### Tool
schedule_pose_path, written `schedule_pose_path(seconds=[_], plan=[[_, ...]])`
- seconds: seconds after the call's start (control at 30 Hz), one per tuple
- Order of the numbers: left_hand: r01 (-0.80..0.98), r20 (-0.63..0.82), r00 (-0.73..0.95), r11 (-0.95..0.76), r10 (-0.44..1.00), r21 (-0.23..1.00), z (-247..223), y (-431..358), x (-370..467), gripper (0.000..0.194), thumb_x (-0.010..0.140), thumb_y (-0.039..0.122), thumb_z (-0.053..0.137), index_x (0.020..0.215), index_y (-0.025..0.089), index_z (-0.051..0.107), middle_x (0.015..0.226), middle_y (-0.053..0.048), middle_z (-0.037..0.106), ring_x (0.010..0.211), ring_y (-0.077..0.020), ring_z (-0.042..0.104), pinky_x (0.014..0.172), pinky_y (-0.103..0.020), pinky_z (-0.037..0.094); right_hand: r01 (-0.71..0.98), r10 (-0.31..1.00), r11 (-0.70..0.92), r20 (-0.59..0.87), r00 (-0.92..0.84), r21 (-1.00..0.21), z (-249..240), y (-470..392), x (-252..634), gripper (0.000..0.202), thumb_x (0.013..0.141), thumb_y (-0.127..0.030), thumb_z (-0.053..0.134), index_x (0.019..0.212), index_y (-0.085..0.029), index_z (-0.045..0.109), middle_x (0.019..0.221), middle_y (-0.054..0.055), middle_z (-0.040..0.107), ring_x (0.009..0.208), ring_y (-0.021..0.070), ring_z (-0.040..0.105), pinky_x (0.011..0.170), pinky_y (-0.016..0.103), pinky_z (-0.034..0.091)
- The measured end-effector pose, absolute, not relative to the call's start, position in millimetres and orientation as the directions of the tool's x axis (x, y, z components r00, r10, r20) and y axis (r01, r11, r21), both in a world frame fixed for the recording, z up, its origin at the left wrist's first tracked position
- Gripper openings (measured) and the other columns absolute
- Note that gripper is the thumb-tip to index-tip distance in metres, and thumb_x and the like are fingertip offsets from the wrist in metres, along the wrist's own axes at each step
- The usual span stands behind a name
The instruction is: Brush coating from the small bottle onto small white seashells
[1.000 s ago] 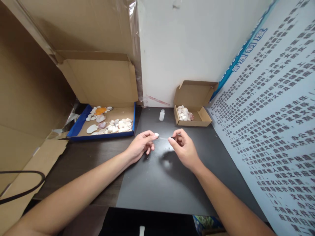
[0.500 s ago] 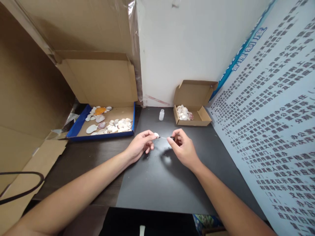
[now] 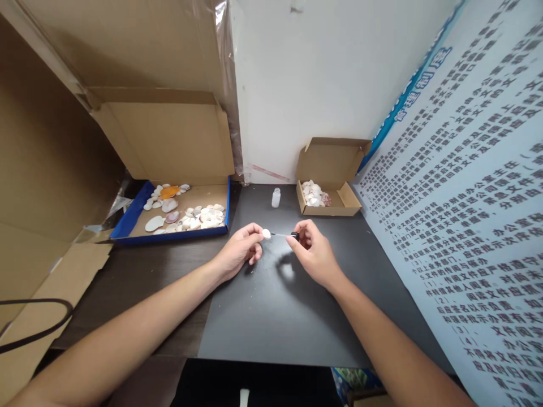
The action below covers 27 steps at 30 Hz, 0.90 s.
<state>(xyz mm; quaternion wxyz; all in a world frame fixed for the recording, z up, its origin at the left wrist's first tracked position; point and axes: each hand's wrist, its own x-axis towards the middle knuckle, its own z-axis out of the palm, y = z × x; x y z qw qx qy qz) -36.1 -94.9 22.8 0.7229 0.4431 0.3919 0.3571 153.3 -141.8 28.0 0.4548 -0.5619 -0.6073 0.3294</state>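
Observation:
Between the fingertips of my left hand [image 3: 240, 250] is a small white seashell [image 3: 266, 233]. My right hand [image 3: 314, 249] pinches the black cap of a thin brush [image 3: 280, 235], whose pale stem points left. The dark brush tip is at the shell's right edge; whether it touches cannot be made out. Beyond both hands stands a small uncapped bottle [image 3: 275, 198] with whitish contents.
On the left an open blue-edged cardboard box [image 3: 169, 238] holds many white shells and an orange one. A smaller open cardboard box [image 3: 333, 211] with shells stands back right. A printed panel [image 3: 466, 186] borders the black mat [image 3: 271, 328].
The black cap and brush stem show more plainly now, and the shell has turned slightly in my left fingers. The whole view has shifted a little, moving things leftward.

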Motion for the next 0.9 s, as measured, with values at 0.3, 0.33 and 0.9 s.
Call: schedule_pose_path(seconds=[0.3,0.33,0.9], plan=[[-0.144,-0.249,0.462,0.348,0.852,0.926,22.2,-95.0,-35.6,0.021,0.075,0.03,0.067,0.083,0.02,0.05,0.046,0.008,0.046,0.039,-0.0062,0.04,0.037,-0.014,0.029,0.31,0.986,0.152,0.164,0.015,-0.939,30.6,-142.8,152.1,0.02,0.085,-0.037,0.06,0.089,-0.024,0.046,0.066,-0.007,0.042,0.055,0.0118,0.042,0.055,0.026,0.035],[-0.141,-0.247,0.465,0.347,0.85,0.927,22.4,-95.2,-35.6,0.021,0.076,0.03,0.067,0.083,0.02,0.05,0.046,0.009,0.046,0.039,-0.0063,0.039,0.037,-0.014,0.029,0.311,0.985,0.157,0.17,0.013,-0.937,30.9,-142.9,152.1,0.02,0.085,-0.037,0.061,0.089,-0.024,0.046,0.065,-0.007,0.042,0.055,0.0118,0.041,0.055,0.026,0.035],[-0.11,-0.221,0.477,0.307,0.851,0.945,23.0,-97.0,-35.5,0.02,0.078,0.031,0.066,0.085,0.02,0.05,0.046,0.009,0.041,0.042,-0.0066,0.032,0.041,-0.016,0.028,0.315,0.986,0.155,0.169,0.016,-0.936,30.7,-141.9,152.2,0.02,0.084,-0.035,0.062,0.09,-0.023,0.047,0.067,-0.007,0.042,0.057,0.0117,0.041,0.056,0.026,0.035]])
